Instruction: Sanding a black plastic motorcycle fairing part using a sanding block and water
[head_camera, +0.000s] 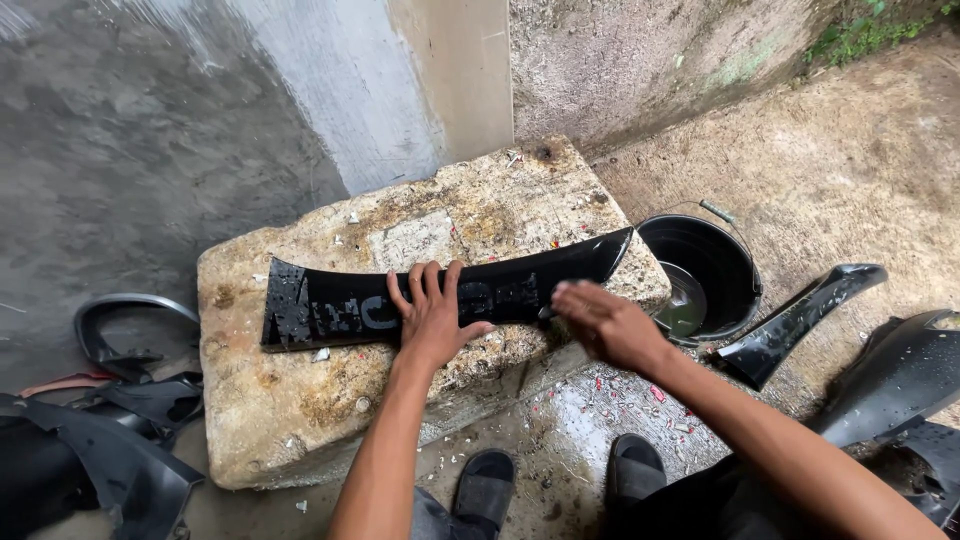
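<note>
A long, curved black plastic panel (320, 305) lies wet across a rough stone block (300, 410). My left hand (432, 315) presses flat on the panel's middle with fingers spread. Over the panel's right part, near the block's front edge, my right hand (605, 322) has its fingers curled down; whether something small is under them I cannot tell.
A black bucket (735, 265) with a little water stands right of the block. Black plastic panels lie on the ground at right (795, 320) and in a heap at left (110, 440). My sandalled feet (485, 485) rest on wet concrete. A wall rises behind.
</note>
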